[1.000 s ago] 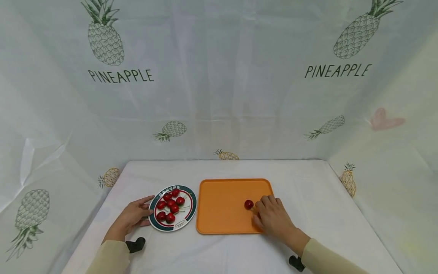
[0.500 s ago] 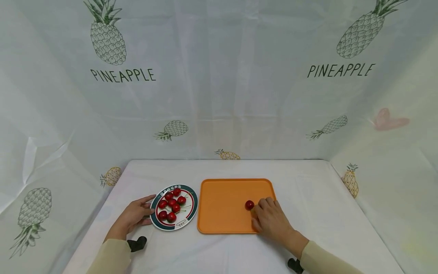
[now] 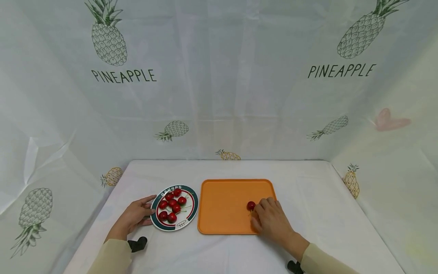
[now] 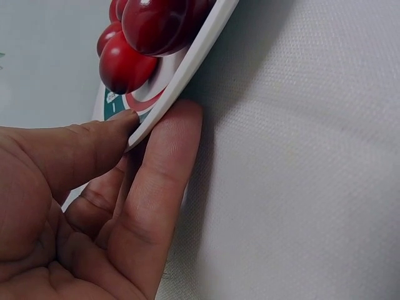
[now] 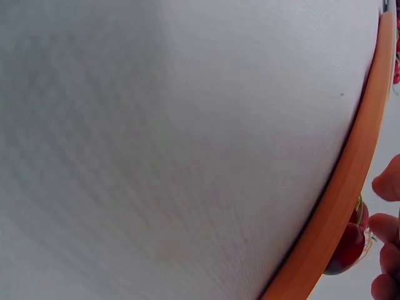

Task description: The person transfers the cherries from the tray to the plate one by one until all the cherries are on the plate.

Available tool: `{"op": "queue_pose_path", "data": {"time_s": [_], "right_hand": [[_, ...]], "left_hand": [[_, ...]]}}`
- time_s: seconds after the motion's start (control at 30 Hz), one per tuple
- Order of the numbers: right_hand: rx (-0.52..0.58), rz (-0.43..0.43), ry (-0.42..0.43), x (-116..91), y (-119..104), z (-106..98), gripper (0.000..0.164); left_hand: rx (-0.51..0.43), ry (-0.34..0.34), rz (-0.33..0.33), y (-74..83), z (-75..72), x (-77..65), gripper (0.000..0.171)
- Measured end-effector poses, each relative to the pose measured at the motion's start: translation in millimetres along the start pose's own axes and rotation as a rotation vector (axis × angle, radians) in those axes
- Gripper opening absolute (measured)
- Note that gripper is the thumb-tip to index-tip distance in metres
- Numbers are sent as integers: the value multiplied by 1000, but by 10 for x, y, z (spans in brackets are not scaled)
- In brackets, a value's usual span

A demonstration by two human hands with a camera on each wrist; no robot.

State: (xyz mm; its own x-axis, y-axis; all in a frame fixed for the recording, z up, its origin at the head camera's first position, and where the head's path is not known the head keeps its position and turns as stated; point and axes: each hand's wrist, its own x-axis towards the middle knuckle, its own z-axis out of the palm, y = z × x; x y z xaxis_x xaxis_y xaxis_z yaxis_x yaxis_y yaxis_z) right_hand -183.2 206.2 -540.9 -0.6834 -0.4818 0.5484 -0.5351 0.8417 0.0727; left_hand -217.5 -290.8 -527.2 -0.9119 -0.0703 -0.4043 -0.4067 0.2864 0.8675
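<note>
A plate [image 3: 190,221] with a green and red rim bears several red cherries [image 3: 176,208]. My left hand [image 3: 135,216] pinches its left edge; in the left wrist view the thumb [image 4: 94,147] lies on the rim and a finger [image 4: 169,162] is underneath. My right hand [image 3: 272,220] is over the right side of an orange tray [image 3: 219,205], beside a cherry [image 3: 251,206]. The right wrist view shows a dark cherry [image 5: 347,250] and part of another [image 5: 361,214] with stems, close to fingertips [image 5: 382,226]; the thumb [image 5: 389,180] stands apart from them.
The plate stands just left of the tray on a white-covered table [image 3: 226,253]. A pineapple-print curtain [image 3: 219,95] hangs behind and at both sides. Black wrist mounts [image 3: 137,244] stick out by the sleeves.
The view has shifted slightly. My right hand has edged left against the tray, and the cherry beside it has turned a little, its stem now pointing downward. My left hand keeps its hold on the plate.
</note>
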Motion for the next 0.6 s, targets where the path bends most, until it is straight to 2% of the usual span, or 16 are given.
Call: {"op": "queue_pose_path", "data": {"time_s": [0.17, 0.33, 0.47, 0.6], "right_hand": [[-11, -27, 51, 4, -7, 12, 18], [23, -105, 86, 15, -47, 23, 9], [13, -146, 68, 23, -89, 14, 9], [11, -113, 26, 13, -105, -9, 12]], "left_hand": [[-8, -1, 2, -12, -2, 7, 66], [0, 5, -4, -11, -4, 2, 66], [3, 5, -1, -1, 0, -5, 66], [1, 6, 1, 6, 2, -14, 66]]}}
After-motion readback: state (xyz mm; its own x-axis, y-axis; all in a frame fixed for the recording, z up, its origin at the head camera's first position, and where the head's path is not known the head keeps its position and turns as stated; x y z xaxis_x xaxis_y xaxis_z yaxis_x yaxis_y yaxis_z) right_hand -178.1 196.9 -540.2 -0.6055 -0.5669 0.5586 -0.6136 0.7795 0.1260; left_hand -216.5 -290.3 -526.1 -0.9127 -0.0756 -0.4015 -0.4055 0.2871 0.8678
